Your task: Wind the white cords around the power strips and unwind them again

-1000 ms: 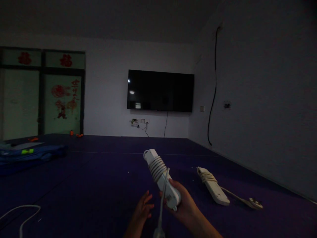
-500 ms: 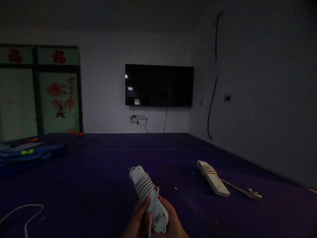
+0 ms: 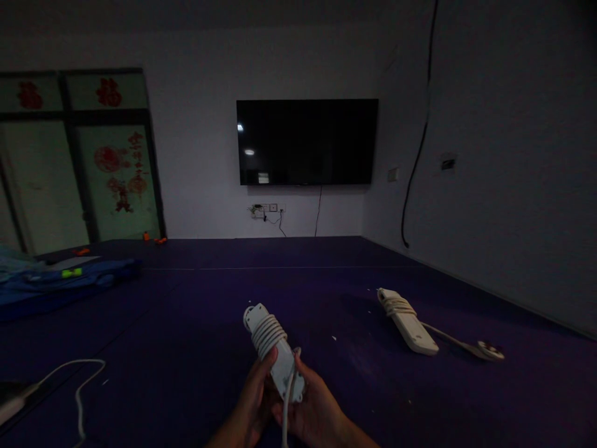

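A white power strip (image 3: 281, 371) with its cord (image 3: 268, 334) wound several times round the far half is held up in front of me. My left hand (image 3: 254, 392) grips its left side, thumb along the edge. On the right side, my right hand (image 3: 314, 401) closes round the near end, its thumb and fingers by the loose length of cord, which hangs down toward me. A second white power strip (image 3: 410, 326) with cord wrapped round it lies on the purple surface to the right, its plug (image 3: 489, 350) stretched out beside it.
The purple surface (image 3: 186, 348) spreads out to the walls. Blue cloth (image 3: 93, 277) with a yellow-green item (image 3: 71, 272) lies at left. A white cable (image 3: 77, 386) runs at the lower left. A television (image 3: 308, 143) hangs on the far wall.
The view has tilted down slightly and shifted. My right hand has moved round the near end of the power strip, beside the loose cord. The wound turns remain in place.
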The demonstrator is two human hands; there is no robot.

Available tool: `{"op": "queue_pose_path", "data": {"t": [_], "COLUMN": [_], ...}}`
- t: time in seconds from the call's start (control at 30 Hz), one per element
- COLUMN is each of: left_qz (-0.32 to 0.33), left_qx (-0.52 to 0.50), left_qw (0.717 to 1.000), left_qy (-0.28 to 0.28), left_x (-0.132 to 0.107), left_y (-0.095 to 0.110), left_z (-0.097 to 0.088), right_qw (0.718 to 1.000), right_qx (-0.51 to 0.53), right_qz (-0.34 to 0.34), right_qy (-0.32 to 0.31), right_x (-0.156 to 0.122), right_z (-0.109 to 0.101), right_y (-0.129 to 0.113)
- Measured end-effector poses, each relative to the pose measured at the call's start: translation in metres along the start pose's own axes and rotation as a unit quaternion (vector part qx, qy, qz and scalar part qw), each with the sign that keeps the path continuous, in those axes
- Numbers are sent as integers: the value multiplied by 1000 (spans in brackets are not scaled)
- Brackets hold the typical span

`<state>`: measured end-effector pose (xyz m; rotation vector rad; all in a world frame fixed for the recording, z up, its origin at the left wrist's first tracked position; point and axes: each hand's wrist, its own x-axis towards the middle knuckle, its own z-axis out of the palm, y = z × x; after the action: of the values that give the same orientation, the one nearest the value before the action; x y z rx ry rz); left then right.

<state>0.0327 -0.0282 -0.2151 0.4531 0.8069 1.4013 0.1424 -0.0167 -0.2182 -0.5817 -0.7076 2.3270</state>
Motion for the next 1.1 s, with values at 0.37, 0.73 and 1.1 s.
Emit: {"op": "queue_pose_path", "data": {"t": [0.37, 0.73, 1.1], "left_qz": [2, -68, -101], "left_qx": [-12, -115, -70], "left_qw": [1000, 991, 989], "left_qy": [5, 6, -81], "left_x": [23, 10, 6], "left_y": [12, 22, 17], "left_z": [-15, -11, -19], "right_qw": [957, 617, 405], "right_qx": [-284, -689, -841], "right_qz": [-48, -305, -293], "right_qy": [29, 228, 206], "right_x": [-17, -24, -6], "right_z": [-4, -30, -55], "right_y": [-31, -88, -88]}}
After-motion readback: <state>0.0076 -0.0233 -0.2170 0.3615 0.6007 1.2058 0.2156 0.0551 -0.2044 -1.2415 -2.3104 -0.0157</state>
